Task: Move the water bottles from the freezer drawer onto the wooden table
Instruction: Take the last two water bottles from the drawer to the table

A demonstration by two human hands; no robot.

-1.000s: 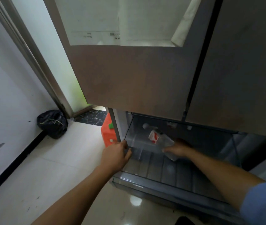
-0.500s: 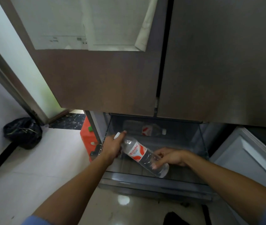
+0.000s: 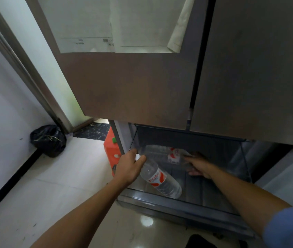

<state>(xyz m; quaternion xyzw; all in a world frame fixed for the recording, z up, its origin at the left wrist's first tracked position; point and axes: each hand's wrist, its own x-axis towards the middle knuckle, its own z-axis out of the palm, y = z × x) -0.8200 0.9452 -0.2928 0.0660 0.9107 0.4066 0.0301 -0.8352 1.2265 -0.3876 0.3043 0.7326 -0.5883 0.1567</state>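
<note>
The freezer drawer (image 3: pixel 178 203) is pulled out below the fridge doors. My left hand (image 3: pixel 128 169) grips the neck of a clear water bottle (image 3: pixel 160 179) with a red and white label, its base hanging low over the drawer's front. A second bottle (image 3: pixel 161 153) lies on its side at the back of the drawer. My right hand (image 3: pixel 198 166) reaches in beside that bottle's right end, fingers spread and touching it; whether it has a grip cannot be told. The wooden table is out of view.
The fridge doors (image 3: pixel 142 86) overhang the drawer closely. An orange crate (image 3: pixel 111 154) stands left of the drawer, and a black rubbish bag (image 3: pixel 48 140) sits in the corner by the door frame. Pale tiled floor (image 3: pixel 52 194) lies to the left.
My right hand let go of the first bottle and moved back to the second one. My left hand now holds the first bottle alone by its neck.
</note>
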